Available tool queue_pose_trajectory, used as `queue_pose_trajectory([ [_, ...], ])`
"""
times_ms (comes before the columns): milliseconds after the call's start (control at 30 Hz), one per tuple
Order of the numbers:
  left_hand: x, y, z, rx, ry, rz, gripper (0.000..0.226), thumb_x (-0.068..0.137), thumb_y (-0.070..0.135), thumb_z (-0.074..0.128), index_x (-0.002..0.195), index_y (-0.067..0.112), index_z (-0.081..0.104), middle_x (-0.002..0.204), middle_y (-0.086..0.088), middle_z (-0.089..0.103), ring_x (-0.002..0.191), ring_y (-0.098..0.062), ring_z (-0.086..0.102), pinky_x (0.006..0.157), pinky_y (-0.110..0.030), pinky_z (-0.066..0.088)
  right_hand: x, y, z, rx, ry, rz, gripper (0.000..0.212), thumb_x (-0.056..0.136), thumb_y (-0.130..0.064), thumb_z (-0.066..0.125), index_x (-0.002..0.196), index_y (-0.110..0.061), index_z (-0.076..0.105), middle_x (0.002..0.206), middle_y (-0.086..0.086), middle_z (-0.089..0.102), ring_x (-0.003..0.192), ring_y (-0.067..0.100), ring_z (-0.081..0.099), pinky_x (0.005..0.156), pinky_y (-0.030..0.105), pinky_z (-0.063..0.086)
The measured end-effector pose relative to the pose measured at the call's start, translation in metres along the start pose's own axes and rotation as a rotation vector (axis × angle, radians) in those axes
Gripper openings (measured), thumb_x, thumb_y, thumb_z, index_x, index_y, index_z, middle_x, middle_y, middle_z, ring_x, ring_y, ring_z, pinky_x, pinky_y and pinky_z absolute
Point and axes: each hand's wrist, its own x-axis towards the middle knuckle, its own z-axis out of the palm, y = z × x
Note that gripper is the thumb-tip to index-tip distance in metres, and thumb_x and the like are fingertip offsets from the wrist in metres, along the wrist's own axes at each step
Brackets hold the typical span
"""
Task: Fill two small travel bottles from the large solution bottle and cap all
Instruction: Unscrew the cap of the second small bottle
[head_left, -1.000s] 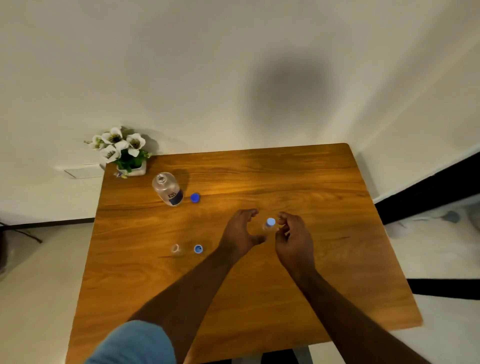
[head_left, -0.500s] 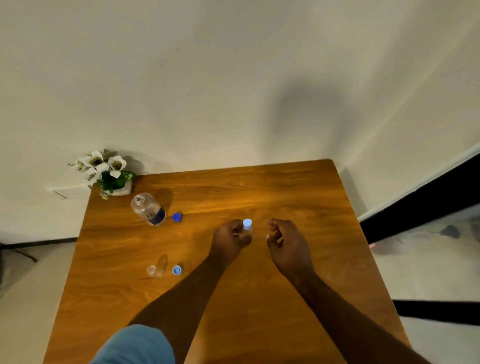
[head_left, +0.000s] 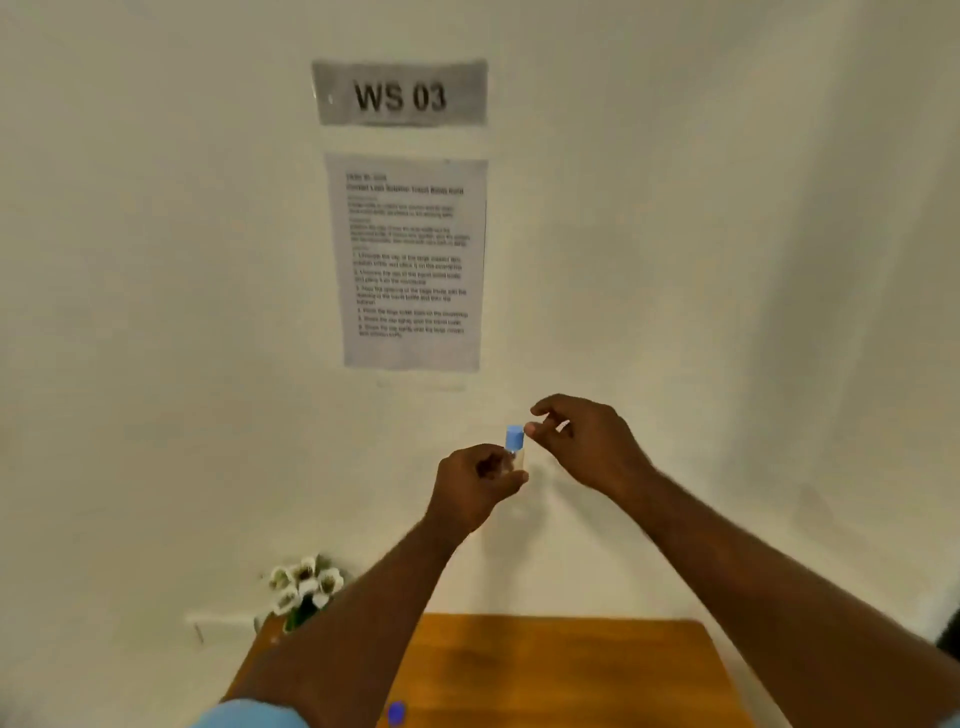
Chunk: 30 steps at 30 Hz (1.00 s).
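Note:
My left hand (head_left: 480, 483) holds a small clear travel bottle (head_left: 518, 457) raised in front of the wall, and the bottle carries a light blue cap (head_left: 514, 437). My right hand (head_left: 582, 441) is just right of the cap, thumb and fingertips pinched close beside it, and whether they touch it is unclear. A dark blue cap (head_left: 396, 713) lies on the wooden table (head_left: 571, 670) at the bottom edge of the view. The large solution bottle and the other small bottle are out of view.
A small pot of white flowers (head_left: 306, 587) stands at the table's back left corner. On the wall hang a "WS 03" sign (head_left: 400, 93) and a printed instruction sheet (head_left: 410, 262).
The camera has tilted up, so most of the table has dropped out of view. Both hands have risen from the tabletop, the left lifting the small capped bottle.

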Motion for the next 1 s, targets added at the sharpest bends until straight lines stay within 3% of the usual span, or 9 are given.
queue_pose_trajectory([
  [67,0.013,0.036,-0.013,-0.014,0.019,0.049,0.021,0.074,0.026,0.089,0.090,0.018,0.078,0.075,0.001,0.074,0.065,-0.007,0.064,0.070,-0.020,0.055,0.020,-0.031,-0.029,-0.070,-0.026,-0.038,0.028,0.089,-0.048,0.068,0.110,-0.030,0.071,0.097,-0.010,0.072,0.089,0.012,0.065,0.082,0.028,0.050],
  [167,0.028,0.079,-0.028,-0.048,0.033,0.123,0.020,0.071,0.028,0.088,0.086,0.018,0.079,0.078,-0.013,0.075,0.069,-0.024,0.071,0.078,-0.039,0.061,0.042,-0.072,-0.061,-0.162,-0.039,-0.076,0.022,0.087,-0.046,0.071,0.099,-0.028,0.073,0.090,-0.011,0.071,0.085,0.013,0.064,0.077,0.030,0.050],
  [267,0.034,0.111,-0.038,-0.105,0.037,0.156,0.023,0.076,0.017,0.088,0.096,0.008,0.080,0.082,-0.022,0.074,0.065,-0.013,0.072,0.075,-0.032,0.063,0.053,-0.102,-0.083,-0.204,0.020,-0.089,0.023,0.081,-0.047,0.077,0.086,-0.025,0.070,0.079,-0.012,0.063,0.076,0.012,0.063,0.070,0.030,0.051],
  [433,0.035,0.148,-0.050,-0.157,0.021,0.185,0.032,0.079,0.015,0.086,0.106,0.000,0.077,0.081,-0.022,0.074,0.072,-0.019,0.077,0.071,-0.026,0.063,0.058,-0.127,-0.106,-0.200,0.063,-0.126,0.025,0.079,-0.036,0.083,0.077,-0.020,0.064,0.082,-0.005,0.069,0.075,0.013,0.063,0.069,0.030,0.052],
  [533,0.036,0.159,-0.054,-0.140,0.008,0.199,0.029,0.079,0.015,0.086,0.100,-0.002,0.078,0.071,-0.006,0.072,0.071,-0.020,0.077,0.074,-0.035,0.065,0.060,-0.131,-0.114,-0.192,0.051,-0.153,0.026,0.082,-0.028,0.080,0.070,-0.022,0.058,0.083,-0.003,0.072,0.078,0.014,0.065,0.069,0.030,0.052],
  [667,0.036,0.168,-0.057,-0.135,-0.010,0.194,0.026,0.079,0.015,0.087,0.098,-0.001,0.079,0.077,-0.011,0.072,0.067,-0.020,0.074,0.076,-0.040,0.066,0.060,-0.126,-0.117,-0.138,0.076,-0.194,0.025,0.088,-0.021,0.075,0.073,-0.020,0.055,0.083,-0.002,0.072,0.076,0.011,0.064,0.063,0.026,0.048],
  [767,0.032,0.177,-0.056,-0.157,-0.002,0.202,0.023,0.079,0.014,0.086,0.095,-0.001,0.079,0.082,-0.014,0.074,0.065,-0.018,0.074,0.073,-0.036,0.066,0.058,-0.124,-0.119,-0.080,0.101,-0.239,0.024,0.090,-0.014,0.071,0.074,-0.019,0.054,0.082,-0.003,0.073,0.080,0.010,0.067,0.069,0.031,0.054],
  [1000,0.028,0.189,-0.056,-0.223,-0.024,0.194,0.030,0.079,0.012,0.087,0.103,-0.003,0.078,0.098,-0.019,0.078,0.068,-0.022,0.074,0.074,-0.036,0.066,0.053,-0.121,-0.125,0.033,0.157,-0.324,0.020,0.089,-0.001,0.063,0.075,-0.013,0.055,0.078,-0.003,0.074,0.077,0.008,0.068,0.068,0.023,0.049],
])
